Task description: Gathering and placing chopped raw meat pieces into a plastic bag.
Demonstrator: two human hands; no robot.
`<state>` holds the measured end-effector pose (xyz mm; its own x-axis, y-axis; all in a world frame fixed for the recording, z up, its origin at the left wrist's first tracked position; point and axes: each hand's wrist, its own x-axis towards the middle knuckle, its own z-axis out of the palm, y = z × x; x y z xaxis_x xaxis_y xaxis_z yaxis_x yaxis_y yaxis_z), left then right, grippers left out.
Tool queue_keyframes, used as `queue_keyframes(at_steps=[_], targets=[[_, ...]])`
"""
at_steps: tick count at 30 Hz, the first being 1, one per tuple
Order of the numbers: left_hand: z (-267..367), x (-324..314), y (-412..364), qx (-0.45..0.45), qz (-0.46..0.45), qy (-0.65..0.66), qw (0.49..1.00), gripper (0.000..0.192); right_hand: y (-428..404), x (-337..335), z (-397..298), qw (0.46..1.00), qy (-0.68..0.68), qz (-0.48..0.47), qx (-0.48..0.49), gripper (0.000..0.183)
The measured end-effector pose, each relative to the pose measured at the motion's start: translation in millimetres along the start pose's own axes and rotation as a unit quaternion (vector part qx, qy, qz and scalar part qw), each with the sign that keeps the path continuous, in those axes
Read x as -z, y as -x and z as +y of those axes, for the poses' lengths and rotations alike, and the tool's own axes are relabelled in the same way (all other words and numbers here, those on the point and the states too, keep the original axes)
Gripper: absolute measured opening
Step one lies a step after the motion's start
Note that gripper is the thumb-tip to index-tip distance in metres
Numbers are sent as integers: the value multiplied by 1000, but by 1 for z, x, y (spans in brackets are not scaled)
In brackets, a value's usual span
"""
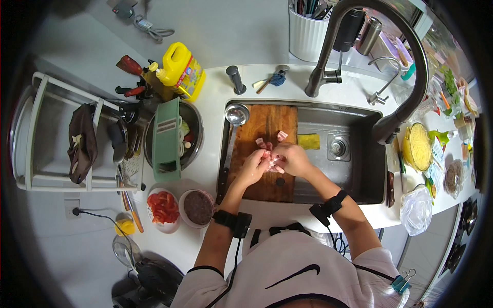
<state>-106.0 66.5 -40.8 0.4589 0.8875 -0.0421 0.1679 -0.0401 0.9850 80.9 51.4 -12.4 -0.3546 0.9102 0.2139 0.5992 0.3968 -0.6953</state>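
Pieces of pinkish, fatty meat [275, 166] are between the fingertips of both hands, low over a wooden cutting board [254, 191] that spans the left part of the sink. My left hand [255, 166] pinches the meat from the left, and my right hand [291, 159] grips it from the right, its fingers curled. More meat pieces [261, 144] lie on the board just beyond the fingers, with one striped piece [282, 135] slightly apart. A steel ladle [237, 114] rests along the board's left edge. The fingers partly hide the held meat.
Right of the board is the dark sink basin [322, 184] with a yellow-green cloth [309, 141]. A tall faucet [421, 77] arches over its right side. Left stand a bowl of red slices [163, 207], a bowl of dark contents [198, 208] and a green slicer [166, 142] across a metal bowl.
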Motion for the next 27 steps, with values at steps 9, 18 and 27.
queue_keyframes(at_steps=[9, 18, 27], targets=[[0, -3, -6, 10, -4, -57, 998, 14, 12, 3, 4, 998, -46, 37, 21, 20], [13, -4, -12, 48, -16, -96, 994, 16, 13, 4, 1, 999, -32, 10, 41, 22], [-15, 2, -8, 1, -4, -102, 995, 16, 25, -7, 10, 986, -146, 78, -27, 23]])
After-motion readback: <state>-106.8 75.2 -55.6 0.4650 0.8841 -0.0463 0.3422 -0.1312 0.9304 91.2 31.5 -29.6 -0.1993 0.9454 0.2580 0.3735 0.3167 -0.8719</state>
